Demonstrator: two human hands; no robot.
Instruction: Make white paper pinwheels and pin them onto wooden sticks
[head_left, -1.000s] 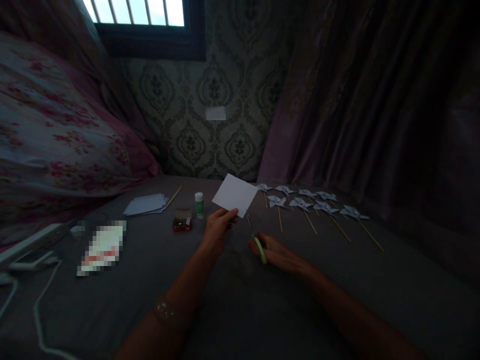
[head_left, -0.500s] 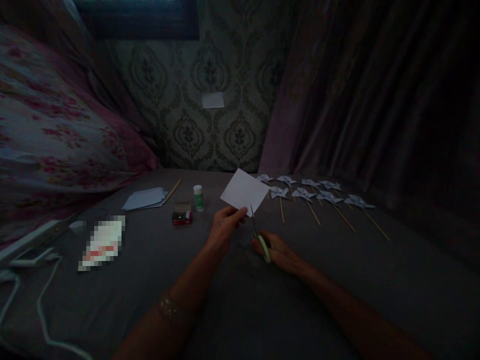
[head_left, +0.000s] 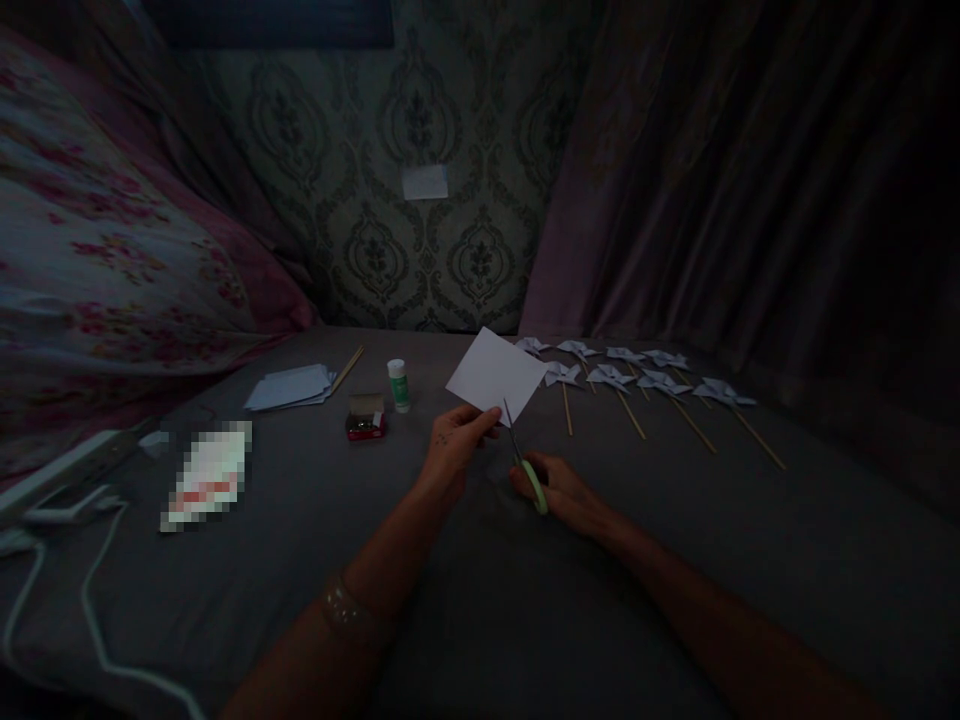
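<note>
Between thumb and fingers, my left hand pinches a square sheet of white paper near its lower corner, holding it up above the grey-covered surface. My right hand is closed around the light green handles of a pair of scissors. The scissor blades point up and overlap the paper's near corner, just right of my left thumb. Whether the blades are fully closed is too dark to tell. Behind and right of the paper lie several white paper pinwheels on wooden sticks.
A glue stick, a small open red box, a stack of white paper and thin wooden sticks lie to the left. Farther left are a blurred packet and a white power strip with its cable.
The view has tilted slightly, so things sit a little higher in it. Both hands keep their hold on paper and scissors, with the blades still at the paper's near corner.
</note>
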